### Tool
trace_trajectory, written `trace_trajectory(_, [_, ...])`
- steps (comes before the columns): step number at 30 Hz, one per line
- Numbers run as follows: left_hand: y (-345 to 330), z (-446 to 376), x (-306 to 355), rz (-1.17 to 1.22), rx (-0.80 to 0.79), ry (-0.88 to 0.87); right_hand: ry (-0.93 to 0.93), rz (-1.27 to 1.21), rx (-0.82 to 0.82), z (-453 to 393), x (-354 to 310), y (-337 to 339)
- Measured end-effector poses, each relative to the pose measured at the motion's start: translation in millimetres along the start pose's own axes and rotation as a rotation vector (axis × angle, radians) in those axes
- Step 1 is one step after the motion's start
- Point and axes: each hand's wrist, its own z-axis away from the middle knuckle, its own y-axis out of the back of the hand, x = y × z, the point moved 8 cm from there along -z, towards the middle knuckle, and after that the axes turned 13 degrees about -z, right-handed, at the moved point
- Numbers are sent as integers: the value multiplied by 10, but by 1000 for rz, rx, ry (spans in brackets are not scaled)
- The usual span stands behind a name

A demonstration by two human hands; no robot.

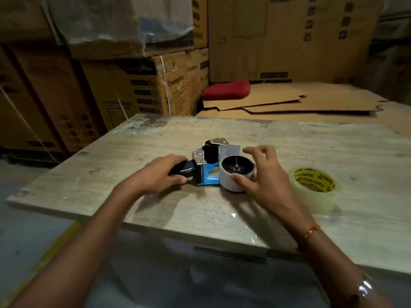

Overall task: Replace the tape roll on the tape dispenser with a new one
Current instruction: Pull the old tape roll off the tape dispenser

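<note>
- Left hand curling round the black plastic handle of the blue metal-framed tape dispenser, fingers wrapped over the top and thumb underneath, pinning it flat on the pale, worn wooden tabletop.
- Dispenser lying on its side near the middle of the tabletop, black roller and silver metal flap pointing away; probably rigid and moderately heavy, with a cutting edge likely somewhere at the far end, so gripping at the handle looks the safe choice.
- Spent white cardboard tape core sitting on the black hub, facing up; likely light, stiff but crushable, best taken by the outer wall with an even squeeze and lifted straight off the hub.
- Right hand spreading over that core, thumb pressing its near wall, the other fingers arched, half open, round the far side; full contact there impossible to confirm.
- New clear packing-tape roll with a yellow printed core lying flat to the right, just beside the right hand and untouched; probably heavier, with a smooth, slick outside, so pinching through the centre hole should be holding best.
</note>
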Motion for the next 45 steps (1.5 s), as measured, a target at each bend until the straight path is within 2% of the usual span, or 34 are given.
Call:
trace_trajectory(3, [-20,116,-47,-31,70,-39,-58,-59,-61,101,34,-28])
trace_trajectory(7, [-78,244,-91,-3,181,-58,-46,-111,-129,218,31,-87])
trace_trajectory(17, [-240,395,-130,29,412,-29,62,-230,-93,339,-7,-147])
trace_trajectory(35, [-267,412,-99,-98,479,-76,73,-306,-68,386,39,-90])
trace_trajectory(41, [-200,505,-25,-185,565,-81,49,-337,-48,406,61,-67])
trace_trajectory(45, [-182,497,8,-175,535,-96,40,-280,-44,424,63,-56])
